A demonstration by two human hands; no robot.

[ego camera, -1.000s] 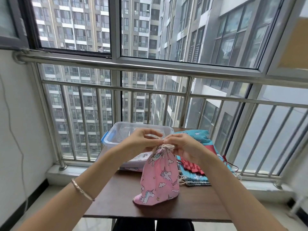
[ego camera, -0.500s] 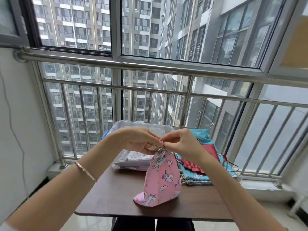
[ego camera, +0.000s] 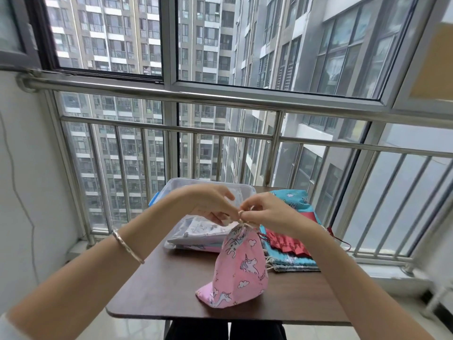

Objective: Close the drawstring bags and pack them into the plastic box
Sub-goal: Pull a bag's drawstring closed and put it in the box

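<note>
A pink unicorn-print drawstring bag point(ego camera: 239, 268) stands upright on the brown table point(ego camera: 159, 285), its neck cinched tight. My left hand point(ego camera: 210, 204) and my right hand point(ego camera: 266, 212) meet just above the neck, each pinching the pale drawstring cord point(ego camera: 242, 218). Behind my hands sits the clear plastic box point(ego camera: 176, 186), with several flat bags point(ego camera: 203, 231) inside. A pile of flat bags in blue and red point(ego camera: 291, 249) lies to the right of the pink bag.
The small table stands against a steel railing point(ego camera: 220, 99) and tall windows. A blue lid edge point(ego camera: 153, 201) shows at the box's left. A white wall with a thin cable point(ego camera: 22, 200) is on the left.
My hands have risen slightly above the bag's neck and shifted from gripping the gathered top to pinching the cord. The bag stays upright in place.
</note>
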